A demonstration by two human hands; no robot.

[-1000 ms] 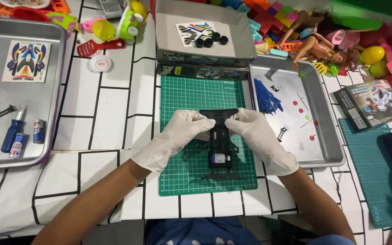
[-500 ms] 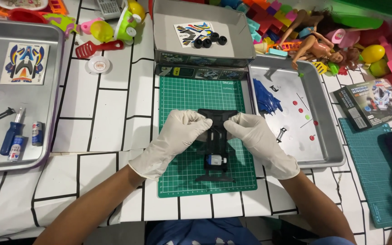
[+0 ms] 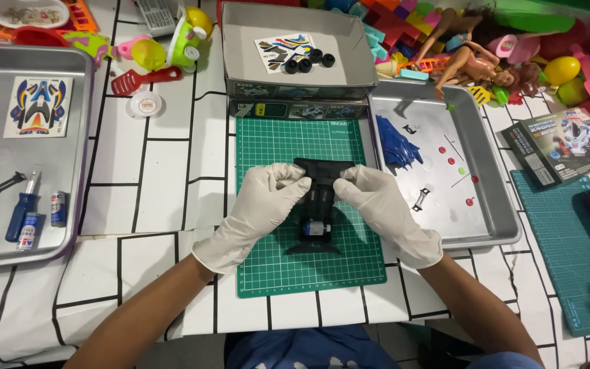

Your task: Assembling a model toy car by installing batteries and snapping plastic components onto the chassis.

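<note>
A: Centre of the scene. We held a black toy car chassis (image 3: pixel 321 205) over the green cutting mat (image 3: pixel 274 260), which lay on the white cloth with black brick lines (image 3: pixel 151 157). Our left hand (image 3: pixel 268 201), in a white glove, gripped the chassis by its left edge, fingers curled and pressed together over the far left corner. Our right hand (image 3: pixel 377 205), also gloved, gripped the right edge the same way, thumb and fingers pinching the far right corner.

B: And the chassis itself?

A: It pointed lengthwise, far to near, between our hands. A small silver motor (image 3: pixel 313 229) sat in its near part, below our fingertips. Whether the near end touched the mat we could not tell.

B: Far of the mat?

A: An open grey cardboard box (image 3: pixel 349 41), holding a sticker sheet (image 3: pixel 278 49) and four black wheels (image 3: pixel 307 61) clustered beside it.

B: To the right?

A: A metal tray (image 3: pixel 493 225), just beside the mat, with a blue plastic part (image 3: pixel 394 143) at its far left and small red and green pieces (image 3: pixel 455 156) scattered about. Right of it lay a printed leaflet (image 3: pixel 561 143) on a second, teal mat (image 3: pixel 575 266).

B: To the left?

A: Another metal tray (image 3: pixel 69 68), well apart from the mat, carrying a second sticker sheet (image 3: pixel 37 106), a blue-handled screwdriver (image 3: pixel 22 208) and a small battery (image 3: pixel 57 207). Coloured toys (image 3: pixel 172 41) were heaped along the far edge.
</note>
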